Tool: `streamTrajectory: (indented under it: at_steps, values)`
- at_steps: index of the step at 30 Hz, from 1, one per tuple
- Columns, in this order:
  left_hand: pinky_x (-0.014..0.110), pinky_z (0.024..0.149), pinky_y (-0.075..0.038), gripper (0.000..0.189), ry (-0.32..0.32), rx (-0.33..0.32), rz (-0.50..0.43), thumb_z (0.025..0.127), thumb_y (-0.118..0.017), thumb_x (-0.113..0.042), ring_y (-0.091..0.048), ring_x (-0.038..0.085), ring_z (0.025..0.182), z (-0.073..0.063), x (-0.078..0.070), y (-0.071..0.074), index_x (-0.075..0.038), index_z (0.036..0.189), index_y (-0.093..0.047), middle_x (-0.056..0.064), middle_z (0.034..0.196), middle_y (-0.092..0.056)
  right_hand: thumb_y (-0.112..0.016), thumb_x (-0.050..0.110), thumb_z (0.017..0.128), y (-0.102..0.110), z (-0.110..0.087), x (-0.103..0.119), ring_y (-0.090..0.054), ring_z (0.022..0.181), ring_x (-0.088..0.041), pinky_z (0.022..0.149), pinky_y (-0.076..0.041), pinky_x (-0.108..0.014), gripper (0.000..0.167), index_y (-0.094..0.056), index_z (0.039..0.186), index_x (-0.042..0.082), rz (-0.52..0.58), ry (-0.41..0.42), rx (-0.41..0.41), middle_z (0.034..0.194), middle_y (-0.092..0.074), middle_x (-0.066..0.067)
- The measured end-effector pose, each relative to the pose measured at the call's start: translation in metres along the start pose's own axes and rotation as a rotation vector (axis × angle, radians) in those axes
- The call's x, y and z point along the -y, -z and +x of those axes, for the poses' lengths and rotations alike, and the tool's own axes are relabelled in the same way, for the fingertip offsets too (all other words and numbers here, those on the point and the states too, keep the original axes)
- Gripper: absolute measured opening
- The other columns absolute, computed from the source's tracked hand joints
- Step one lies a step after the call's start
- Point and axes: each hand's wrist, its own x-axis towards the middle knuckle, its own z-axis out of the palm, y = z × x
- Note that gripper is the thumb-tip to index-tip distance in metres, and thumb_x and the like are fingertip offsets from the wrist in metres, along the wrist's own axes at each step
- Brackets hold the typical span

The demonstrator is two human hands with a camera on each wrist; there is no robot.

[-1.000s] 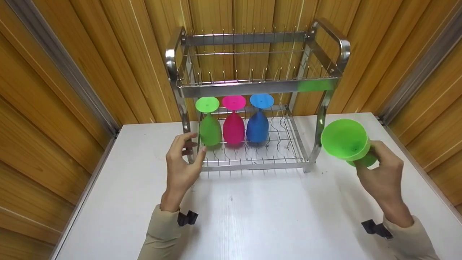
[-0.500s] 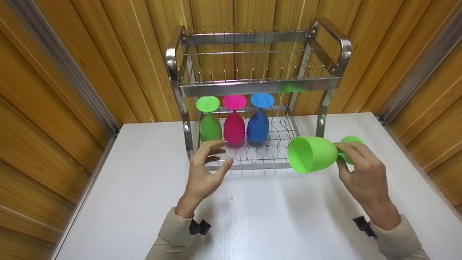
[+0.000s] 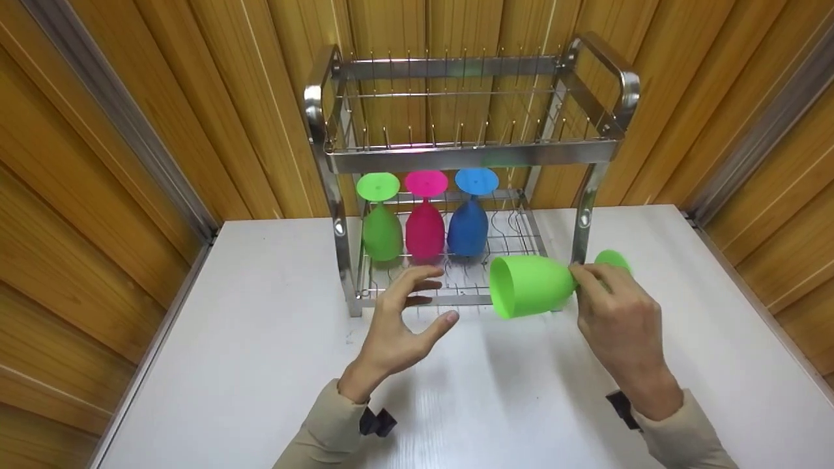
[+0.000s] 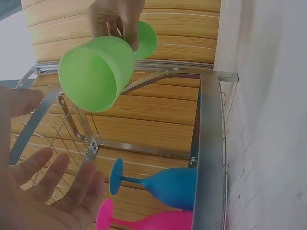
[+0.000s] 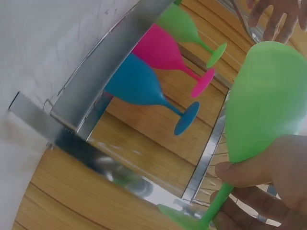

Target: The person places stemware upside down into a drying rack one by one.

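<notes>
My right hand (image 3: 619,322) pinches the stem of a light green plastic goblet (image 3: 534,285), tipped on its side with its mouth toward my left hand. In the right wrist view, thumb and fingers close round the stem just under the bowl. My left hand (image 3: 407,326) holds nothing; its fingers are spread and gently bent, a short way left of the goblet's rim. Behind the hands, a green goblet (image 3: 382,231), a pink goblet (image 3: 425,228) and a blue goblet (image 3: 468,228) stand upside down in a row on the lower shelf of a metal dish rack (image 3: 469,156).
The rack's upper tier carries upright wire prongs and curved side handles. To the right of the blue goblet, bare wavy wires (image 3: 511,228) of the lower shelf show. A white table (image 3: 260,365) lies below, with wood-look panels (image 3: 130,130) around it.
My right hand has brought the green goblet leftward from the right side, turning it from mouth-up to lying sideways. My left hand has moved right, away from the rack's left post, toward the goblet.
</notes>
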Motion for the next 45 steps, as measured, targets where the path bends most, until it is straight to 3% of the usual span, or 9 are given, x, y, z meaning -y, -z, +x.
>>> streamTrajectory:
  at_steps: [22,32,45]
  values:
    - [0.035,0.101,-0.062,0.085,-0.057,0.082,-0.071,0.085,-0.09,-0.026,-0.064,0.026,0.134,0.0,0.002,-0.013,-0.019,0.158,-0.048,0.004,0.151,-0.056,-0.084,-0.016,0.079,-0.022,0.001,0.044,-0.074,0.086,-0.034,0.069,-0.068,-0.049,0.032,-0.081,0.106,0.0,-0.006,0.039,0.039,0.097,-0.075,-0.015]
    - [0.033,0.097,-0.063,0.083,-0.082,0.098,-0.051,0.085,-0.091,-0.026,-0.066,0.026,0.129,-0.002,0.003,-0.013,-0.016,0.156,-0.051,0.009,0.148,-0.057,-0.084,-0.017,0.078,-0.024,-0.002,0.053,-0.075,0.087,-0.033,0.069,-0.068,-0.048,0.032,-0.081,0.106,-0.001,-0.016,0.056,0.044,0.097,-0.075,-0.015]
    - [0.034,0.092,-0.065,0.077,-0.003,0.089,-0.072,0.083,-0.093,-0.026,-0.069,0.023,0.125,-0.003,0.004,-0.004,-0.021,0.151,-0.057,0.001,0.142,-0.061,-0.086,-0.017,0.077,-0.026,-0.004,0.058,-0.075,0.092,-0.033,0.074,-0.068,-0.048,0.038,-0.08,0.11,0.0,0.016,0.074,0.028,0.1,-0.075,-0.015]
